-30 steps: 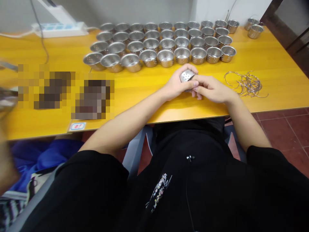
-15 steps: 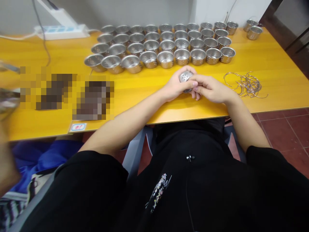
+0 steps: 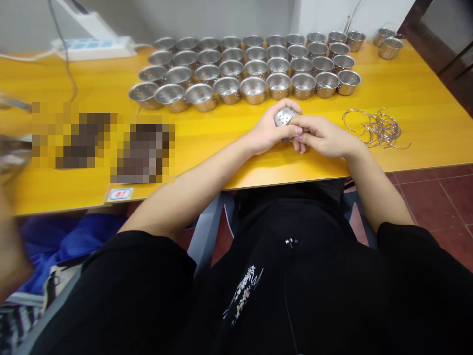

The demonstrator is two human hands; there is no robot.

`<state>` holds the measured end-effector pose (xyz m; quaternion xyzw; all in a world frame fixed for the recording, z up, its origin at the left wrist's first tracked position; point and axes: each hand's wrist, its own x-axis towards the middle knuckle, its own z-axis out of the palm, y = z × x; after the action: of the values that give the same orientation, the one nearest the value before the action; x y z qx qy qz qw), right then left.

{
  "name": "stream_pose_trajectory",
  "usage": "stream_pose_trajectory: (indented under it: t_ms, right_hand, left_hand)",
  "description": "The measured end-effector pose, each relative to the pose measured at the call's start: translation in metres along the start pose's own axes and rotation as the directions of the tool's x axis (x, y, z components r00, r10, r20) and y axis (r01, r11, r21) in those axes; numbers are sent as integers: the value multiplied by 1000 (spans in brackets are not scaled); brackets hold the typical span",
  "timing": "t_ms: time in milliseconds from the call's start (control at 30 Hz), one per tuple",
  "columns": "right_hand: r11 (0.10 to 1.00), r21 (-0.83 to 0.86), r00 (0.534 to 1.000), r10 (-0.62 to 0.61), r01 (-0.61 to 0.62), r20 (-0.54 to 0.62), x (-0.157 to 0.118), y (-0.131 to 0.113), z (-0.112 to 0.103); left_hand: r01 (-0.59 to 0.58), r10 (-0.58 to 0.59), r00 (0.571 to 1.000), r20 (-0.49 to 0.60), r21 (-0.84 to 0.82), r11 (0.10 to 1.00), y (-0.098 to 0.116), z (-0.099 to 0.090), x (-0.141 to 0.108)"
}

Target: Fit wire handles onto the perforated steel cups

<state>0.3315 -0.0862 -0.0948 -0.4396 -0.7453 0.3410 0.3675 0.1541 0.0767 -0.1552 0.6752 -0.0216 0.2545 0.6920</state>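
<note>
Your left hand [image 3: 266,133] and right hand [image 3: 323,138] hold a small perforated steel cup [image 3: 284,117] between them over the yellow wooden tabletop [image 3: 221,167], fingers [image 3: 306,129] curled closed around it. Thin curved metal wire rings [image 3: 377,129] lie near your right hand, and rows of perforated steel cups [image 3: 254,90] stand beyond your hands.
</note>
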Motion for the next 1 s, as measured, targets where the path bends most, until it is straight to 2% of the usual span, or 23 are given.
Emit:
stream_pose_trajectory:
  t_ms: [400, 633, 1000]
  right_hand:
    - [1000, -18, 1000, -3, 3, -6, -1, 1, -1]
    - [1000, -6, 1000, -1, 1, -13, -1, 1, 0]
    - [1000, -11, 1000, -1, 1, 2, -1, 3, -2]
  left_hand:
    - [7, -6, 1000, 13, -21, 1000, 1, 4, 1]
    - [26, -26, 999, -22, -15, 1000, 1, 2, 1]
    - [1, -1, 1000, 16, 0, 1000, 6, 6, 0]
